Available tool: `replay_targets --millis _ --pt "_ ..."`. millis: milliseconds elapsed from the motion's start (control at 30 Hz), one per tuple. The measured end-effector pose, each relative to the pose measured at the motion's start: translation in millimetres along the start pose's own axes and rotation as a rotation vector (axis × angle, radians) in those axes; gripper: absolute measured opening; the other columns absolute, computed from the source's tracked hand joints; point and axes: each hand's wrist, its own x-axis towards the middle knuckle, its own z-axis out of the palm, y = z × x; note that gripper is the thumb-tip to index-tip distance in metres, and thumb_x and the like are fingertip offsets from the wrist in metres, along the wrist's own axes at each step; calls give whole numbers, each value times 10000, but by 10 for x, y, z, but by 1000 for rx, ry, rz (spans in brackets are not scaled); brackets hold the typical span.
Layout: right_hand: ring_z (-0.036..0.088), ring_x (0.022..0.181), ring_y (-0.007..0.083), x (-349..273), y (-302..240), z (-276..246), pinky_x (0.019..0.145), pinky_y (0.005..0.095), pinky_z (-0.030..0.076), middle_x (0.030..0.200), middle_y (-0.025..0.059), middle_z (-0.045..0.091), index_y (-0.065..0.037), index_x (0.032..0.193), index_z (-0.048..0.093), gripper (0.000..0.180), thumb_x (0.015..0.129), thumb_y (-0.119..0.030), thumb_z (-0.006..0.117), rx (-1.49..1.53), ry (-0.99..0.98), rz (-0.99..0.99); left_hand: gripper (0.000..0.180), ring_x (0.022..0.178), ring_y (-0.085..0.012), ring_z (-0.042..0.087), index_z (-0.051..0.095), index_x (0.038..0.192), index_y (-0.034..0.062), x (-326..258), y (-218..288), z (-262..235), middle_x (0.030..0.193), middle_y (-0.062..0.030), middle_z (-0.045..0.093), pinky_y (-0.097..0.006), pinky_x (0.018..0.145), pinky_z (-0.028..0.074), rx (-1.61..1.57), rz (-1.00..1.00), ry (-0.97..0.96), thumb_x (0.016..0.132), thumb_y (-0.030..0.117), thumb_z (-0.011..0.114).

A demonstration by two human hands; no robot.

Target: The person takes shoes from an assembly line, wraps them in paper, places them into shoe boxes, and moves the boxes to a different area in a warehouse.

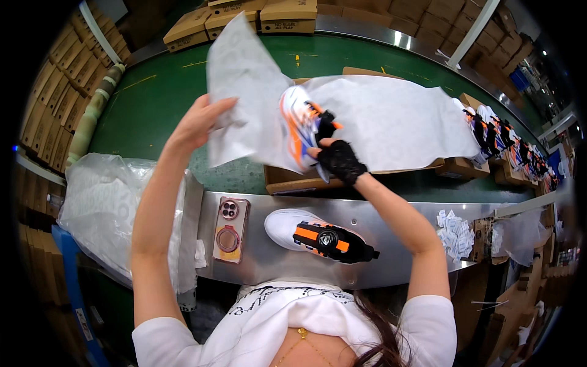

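My left hand [208, 119] is closed on the left part of a sheet of white wrapping paper [391, 119], lifting that end up. The rest of the sheet lies across an open cardboard box [293, 180]. In my right hand [342, 160], in a black fingerless glove, is a white, orange and blue sneaker [299, 125], held over the paper and slightly blurred. A matching sneaker [321, 237] with a black dial and orange strap rests on its sole on the metal ledge [263, 269] close to my body.
A phone [231, 229] lies on the ledge, left of the lower sneaker. Bagged paper [122, 214] is at the left, and small white packets [454, 235] are piled at the right. More sneakers [495, 134] line the green belt [153, 104]; closed shoe boxes [287, 17] stand at the back.
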Motion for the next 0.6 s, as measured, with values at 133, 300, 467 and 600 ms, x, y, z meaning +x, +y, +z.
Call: replay_targets --millis 133,300,467,600 --pt "556 857 279 362 117 617 753 367 412 923 140 583 -88 848 612 236 750 -286 530 36 -118 -460 473 880 -150 546 452 1119 13 316 -234 741 1016 -77 541 -296 746 470 -69 89 -379 771 285 622" --pt "554 808 271 -245 -186 140 763 382 389 798 140 589 -62 747 570 269 766 -327 525 -254 -161 -352 566 921 -213 552 402 1185 11 619 -756 841 1130 -154 473 -260 704 466 -263 -163 -240 864 476 385" --pt "491 980 306 -562 458 -254 827 414 358 1025 162 540 -37 1008 544 427 725 -354 586 -482 286 -296 443 935 -266 529 629 827 7 582 -1406 902 846 -139 594 -458 855 329 1253 1182 99 770 433 524" --pt "543 905 309 -918 614 -351 773 360 439 966 172 577 -11 908 578 271 705 -180 635 -240 424 -399 561 1010 -278 472 555 1026 54 453 -1153 957 1040 -183 507 -478 945 215 1784 156 -525 648 463 624"
